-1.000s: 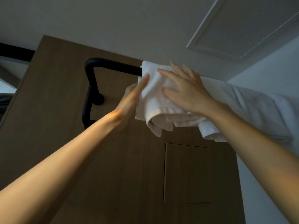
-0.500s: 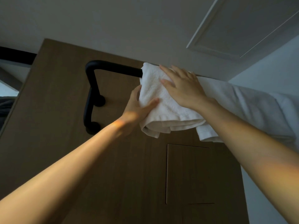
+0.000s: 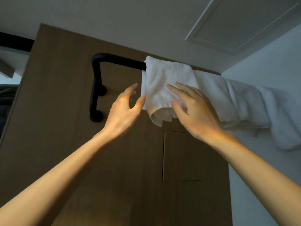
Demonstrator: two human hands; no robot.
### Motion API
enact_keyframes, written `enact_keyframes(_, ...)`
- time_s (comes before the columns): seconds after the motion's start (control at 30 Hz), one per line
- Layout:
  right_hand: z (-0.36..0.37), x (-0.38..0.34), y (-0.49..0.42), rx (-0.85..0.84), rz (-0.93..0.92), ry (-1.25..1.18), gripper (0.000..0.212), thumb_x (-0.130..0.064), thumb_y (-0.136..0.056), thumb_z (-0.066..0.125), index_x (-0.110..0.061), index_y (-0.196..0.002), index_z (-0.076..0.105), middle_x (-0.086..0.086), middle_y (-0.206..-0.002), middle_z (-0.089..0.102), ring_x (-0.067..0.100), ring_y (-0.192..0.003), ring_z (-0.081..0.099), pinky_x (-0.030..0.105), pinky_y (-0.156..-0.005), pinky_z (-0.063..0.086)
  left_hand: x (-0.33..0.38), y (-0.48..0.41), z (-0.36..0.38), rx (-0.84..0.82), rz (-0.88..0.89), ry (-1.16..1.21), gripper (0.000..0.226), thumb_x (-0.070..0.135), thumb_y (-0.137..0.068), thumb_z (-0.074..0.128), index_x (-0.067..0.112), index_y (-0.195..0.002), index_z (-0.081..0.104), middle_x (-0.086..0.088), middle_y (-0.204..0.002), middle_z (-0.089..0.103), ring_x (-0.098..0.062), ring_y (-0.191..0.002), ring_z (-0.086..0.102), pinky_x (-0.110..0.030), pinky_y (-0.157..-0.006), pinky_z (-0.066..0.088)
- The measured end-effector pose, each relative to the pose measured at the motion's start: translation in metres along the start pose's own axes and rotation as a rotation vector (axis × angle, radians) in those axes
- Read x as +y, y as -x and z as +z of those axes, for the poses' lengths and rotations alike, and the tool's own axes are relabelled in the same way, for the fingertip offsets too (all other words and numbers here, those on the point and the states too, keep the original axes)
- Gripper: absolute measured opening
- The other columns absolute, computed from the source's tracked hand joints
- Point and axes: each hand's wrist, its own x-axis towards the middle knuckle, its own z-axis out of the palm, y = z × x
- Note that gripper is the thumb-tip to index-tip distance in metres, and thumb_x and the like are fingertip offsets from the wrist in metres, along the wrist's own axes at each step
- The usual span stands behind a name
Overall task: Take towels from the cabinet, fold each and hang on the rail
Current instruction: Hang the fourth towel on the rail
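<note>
One broad wooden panel [image 3: 61, 144], brown with a faint matte grain, fills most of the view, and a rectangular inset door [image 3: 192, 157] is cut into it lower down. Above it runs a smooth pale ceiling with a framed rectangular hatch [image 3: 244, 22].

Several bulky white towels [image 3: 241, 101] hang bunched along the right stretch of the rail, soft and rumpled, sagging in thick folds against the pale side wall.

A black rail [image 3: 120, 60], a round matte tube, runs level from the towels leftward, bends down at a rounded corner and meets the panel at two round mounts.

Draped over the rail at the left end of the row hangs the folded towel [image 3: 162, 79], white looped terry, roughly square, its layered hems showing loose and uneven at the lower edge.

The right hand [image 3: 197, 111] lies over the towel's lower right part, fingers straight and spread, gripping nothing. The left hand [image 3: 123, 111] is just beside the towel's left edge, fingers relaxed and apart, thumb tip near the cloth; whether it touches is unclear.
</note>
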Motion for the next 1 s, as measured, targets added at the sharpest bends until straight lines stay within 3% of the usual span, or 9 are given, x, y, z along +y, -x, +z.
enact_keyframes(0.17, -0.013, -0.023, 0.041, -0.024, 0.009, 0.018, 0.05, -0.044, -0.096, 0.035, -0.035, -0.145, 0.04, -0.009, -0.149, 0.042, 0.012, -0.137, 0.035, 0.035, -0.114, 0.029, 0.008, 0.038, -0.013, -0.032, 0.084, -0.14, 0.049, 0.044, -0.097, 0.046, 0.035, -0.144, 0.035, 0.009, -0.143, 0.043, -0.009, -0.129, 0.042, -0.029, -0.099, 0.04)
enact_keyframes(0.27, -0.02, -0.034, 0.065, -0.056, -0.008, 0.034, 0.049, -0.042, -0.097, 0.036, -0.033, -0.144, 0.042, -0.009, -0.146, 0.045, 0.012, -0.135, 0.038, 0.035, -0.114, 0.03, 0.013, 0.063, -0.02, -0.056, 0.12, -0.231, 0.049, 0.043, -0.097, 0.045, 0.035, -0.145, 0.035, 0.012, -0.143, 0.043, -0.009, -0.128, 0.042, -0.03, -0.097, 0.041)
enact_keyframes(0.57, -0.044, -0.057, 0.148, -0.192, 0.065, -0.01, 0.047, -0.041, -0.098, 0.038, -0.036, -0.145, 0.04, -0.011, -0.147, 0.044, 0.008, -0.137, 0.036, 0.037, -0.117, 0.018, 0.047, 0.136, -0.04, -0.16, 0.146, -0.334, 0.051, 0.041, -0.098, 0.045, 0.03, -0.146, 0.034, 0.007, -0.141, 0.046, -0.013, -0.127, 0.043, -0.032, -0.1, 0.041)
enact_keyframes(1.0, -0.133, -0.107, 0.292, -0.392, 0.194, -0.137, 0.047, -0.04, -0.096, 0.039, -0.033, -0.142, 0.045, -0.01, -0.144, 0.048, 0.01, -0.134, 0.041, 0.041, -0.116, 0.026, 0.126, 0.288, -0.083, -0.344, 0.033, -0.427, 0.049, 0.039, -0.099, 0.043, 0.026, -0.145, 0.035, 0.001, -0.14, 0.048, -0.018, -0.126, 0.047, -0.039, -0.103, 0.04)
